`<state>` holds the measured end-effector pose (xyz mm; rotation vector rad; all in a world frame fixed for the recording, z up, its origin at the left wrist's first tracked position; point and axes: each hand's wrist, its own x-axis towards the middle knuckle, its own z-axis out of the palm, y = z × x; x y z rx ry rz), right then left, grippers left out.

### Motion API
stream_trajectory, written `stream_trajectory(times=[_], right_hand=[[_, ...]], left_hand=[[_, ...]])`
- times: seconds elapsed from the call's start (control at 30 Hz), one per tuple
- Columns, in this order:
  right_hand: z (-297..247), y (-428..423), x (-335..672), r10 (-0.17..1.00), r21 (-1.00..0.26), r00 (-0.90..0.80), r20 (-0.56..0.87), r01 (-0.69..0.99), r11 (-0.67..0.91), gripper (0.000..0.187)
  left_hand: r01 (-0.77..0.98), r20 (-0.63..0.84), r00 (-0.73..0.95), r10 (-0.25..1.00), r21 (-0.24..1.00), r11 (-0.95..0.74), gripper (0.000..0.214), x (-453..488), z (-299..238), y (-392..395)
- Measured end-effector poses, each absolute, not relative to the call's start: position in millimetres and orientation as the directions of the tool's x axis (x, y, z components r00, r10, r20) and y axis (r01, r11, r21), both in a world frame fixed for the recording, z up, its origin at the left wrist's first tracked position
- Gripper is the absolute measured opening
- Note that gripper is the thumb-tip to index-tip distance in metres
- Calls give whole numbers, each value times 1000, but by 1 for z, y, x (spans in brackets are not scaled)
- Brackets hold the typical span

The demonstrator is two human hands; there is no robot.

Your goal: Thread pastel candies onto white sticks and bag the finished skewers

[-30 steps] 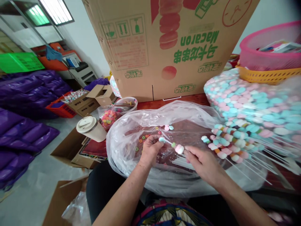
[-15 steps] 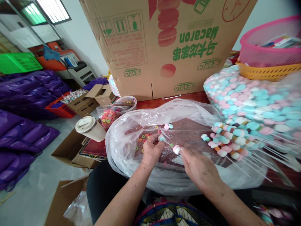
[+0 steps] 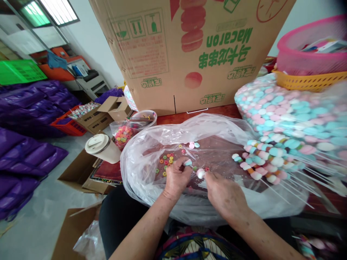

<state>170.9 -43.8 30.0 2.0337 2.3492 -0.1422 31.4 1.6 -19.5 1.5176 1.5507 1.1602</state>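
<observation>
My left hand (image 3: 177, 176) pinches a blue-and-white marshmallow (image 3: 188, 163) at the far end of a skewer. A green cereal ring (image 3: 195, 168) and a pink-and-white marshmallow (image 3: 200, 173) are threaded closer to my right hand (image 3: 226, 193). That hand is closed round the skewer just behind them, its fingers partly hiding what else is on it. Colourful cereal rings (image 3: 170, 159) lie loose by my left hand on a clear plastic sheet (image 3: 159, 131). Bare white sticks (image 3: 202, 185) lie under my right hand. Two loose marshmallows (image 3: 192, 145) rest farther back.
Finished marshmallow skewers (image 3: 273, 157) are piled at right, against a big bag of marshmallows (image 3: 298, 112). A large carton (image 3: 173, 72) stands behind. At left are a lidded cup (image 3: 101, 148) and a bag of cereal rings (image 3: 124, 134). Pink and yellow baskets (image 3: 311, 61) sit back right.
The blue-and-white marshmallow and the green ring are closer together; less bare stick shows between them. My right hand has moved a little left, and my left hand slightly right.
</observation>
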Motion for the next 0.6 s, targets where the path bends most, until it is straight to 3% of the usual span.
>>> stream_trajectory(times=[0.17,0.3,0.37,0.43,0.53,0.6], right_hand=[[17,-46,161,985,-82,-173,-10,982,171,24],[3,-35,161,982,-161,-185,-44,971,176,29],[-3,-28,170,979,-284,-197,-61,943,172,28],[-8,-25,182,978,-432,-200,-52,888,158,27],[-11,-29,195,980,-585,-199,-16,796,153,30],[-14,-35,195,975,-634,-221,8,753,176,32]], left_hand=[[482,79,-110,991,876,-16,27,38,-30,-7],[409,0,-7,1000,912,3,23,37,-36,-9],[282,-34,39,999,959,22,24,34,-32,-9],[45,-138,-6,990,989,138,35,34,-25,-8],[-342,-386,15,923,865,367,39,41,-15,-6],[-516,-443,91,892,745,422,33,51,-14,-5]])
